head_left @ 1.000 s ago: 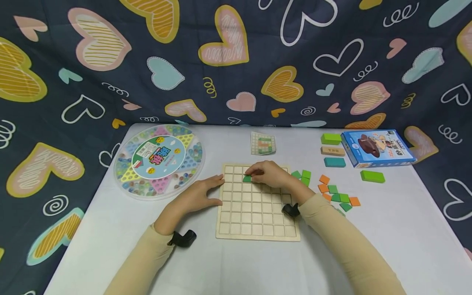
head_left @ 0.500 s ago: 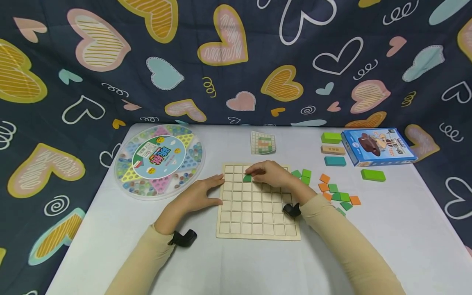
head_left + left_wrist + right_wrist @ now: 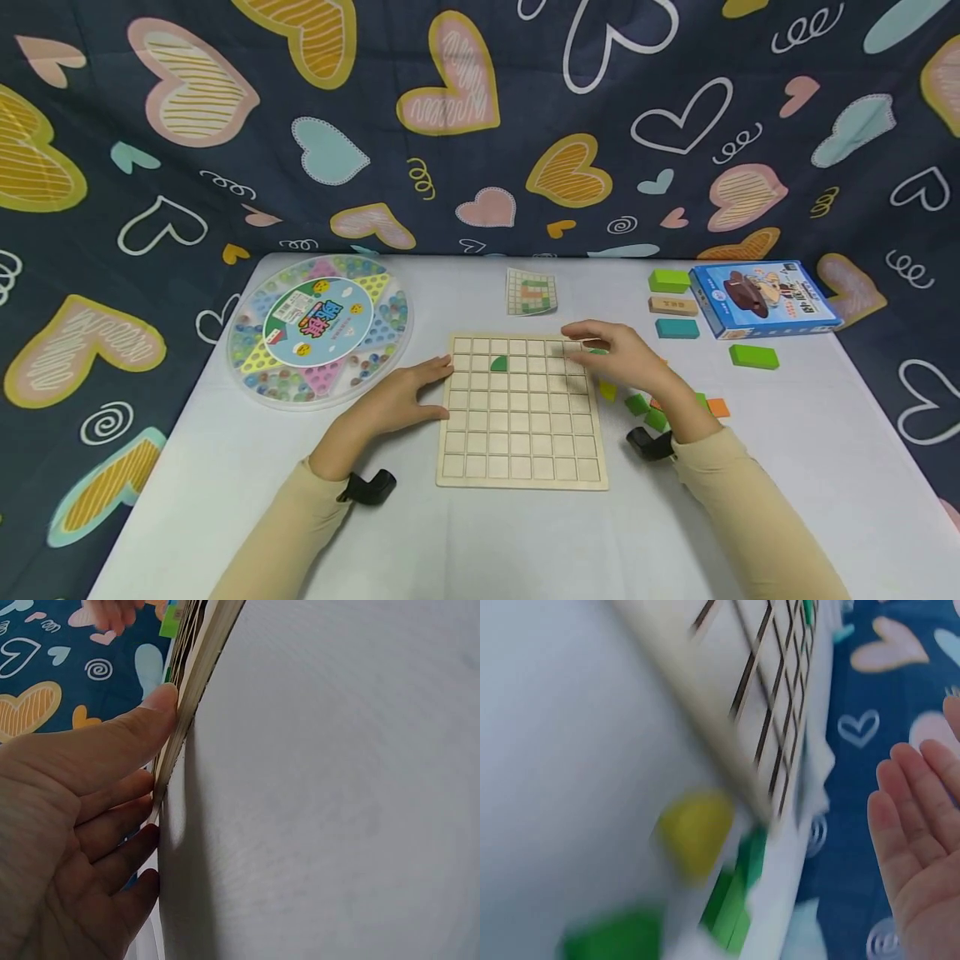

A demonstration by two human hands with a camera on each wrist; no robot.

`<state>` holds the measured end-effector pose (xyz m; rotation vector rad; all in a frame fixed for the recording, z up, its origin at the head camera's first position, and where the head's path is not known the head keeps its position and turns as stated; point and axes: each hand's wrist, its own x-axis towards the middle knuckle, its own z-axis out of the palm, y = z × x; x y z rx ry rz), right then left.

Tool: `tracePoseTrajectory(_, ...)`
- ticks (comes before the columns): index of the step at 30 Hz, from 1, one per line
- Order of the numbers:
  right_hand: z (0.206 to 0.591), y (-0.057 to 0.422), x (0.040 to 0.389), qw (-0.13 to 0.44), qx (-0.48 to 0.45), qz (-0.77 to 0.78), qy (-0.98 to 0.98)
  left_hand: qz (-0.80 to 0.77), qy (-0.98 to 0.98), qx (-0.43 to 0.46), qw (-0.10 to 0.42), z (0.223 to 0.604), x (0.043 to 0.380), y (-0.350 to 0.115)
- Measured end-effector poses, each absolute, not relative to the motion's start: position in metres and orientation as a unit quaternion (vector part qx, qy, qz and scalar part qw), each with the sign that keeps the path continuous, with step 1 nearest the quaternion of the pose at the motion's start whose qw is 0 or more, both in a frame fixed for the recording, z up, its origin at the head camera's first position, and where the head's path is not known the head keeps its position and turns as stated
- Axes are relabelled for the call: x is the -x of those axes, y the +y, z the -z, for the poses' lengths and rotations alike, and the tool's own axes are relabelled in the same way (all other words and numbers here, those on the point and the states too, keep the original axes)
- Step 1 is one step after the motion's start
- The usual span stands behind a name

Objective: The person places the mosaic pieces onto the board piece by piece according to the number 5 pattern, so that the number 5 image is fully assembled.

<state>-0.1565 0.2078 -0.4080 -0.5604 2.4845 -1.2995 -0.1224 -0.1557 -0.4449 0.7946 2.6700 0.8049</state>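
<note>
A square wooden grid board (image 3: 519, 421) lies in the middle of the table. One dark green quarter-round tile (image 3: 499, 364) sits in a cell of its second row. My left hand (image 3: 401, 398) touches the board's left edge with thumb and fingertips spread along it; the left wrist view shows the thumb (image 3: 150, 724) right at the rim. Above the board's upper right corner hovers my right hand (image 3: 618, 354), fingers loosely extended and holding nothing. Under and beside it lie a yellow tile (image 3: 607, 391), green tiles (image 3: 637, 405) and an orange tile (image 3: 717, 407), partly hidden by the arm.
A pattern card (image 3: 532, 292) stands behind the board. At left is a round marble game board (image 3: 318, 321). Toward the back right are a blue box (image 3: 765, 298), a teal block (image 3: 677, 328), a wooden block (image 3: 672, 306) and green blocks (image 3: 754, 357).
My right hand has let go of the green quarter-round tile and moved right, toward the board's right edge and the loose tiles. My left hand has stayed at the board's edge.
</note>
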Motion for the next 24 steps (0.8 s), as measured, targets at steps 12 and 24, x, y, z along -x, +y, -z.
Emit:
tracePoseTrajectory(12, 0.416, 0.302, 0.133, 0.136, 0.097, 0.421, 0.892, -0.276, 0.913, -0.278, 0.114, 0.445, 0.123, -0.156)
tracePoseTrajectory(24, 0.427, 0.328, 0.142, 0.186, 0.061, 0.358, 0.913, -0.28, 0.912, -0.28, 0.112, 0.445, 0.122, -0.157)
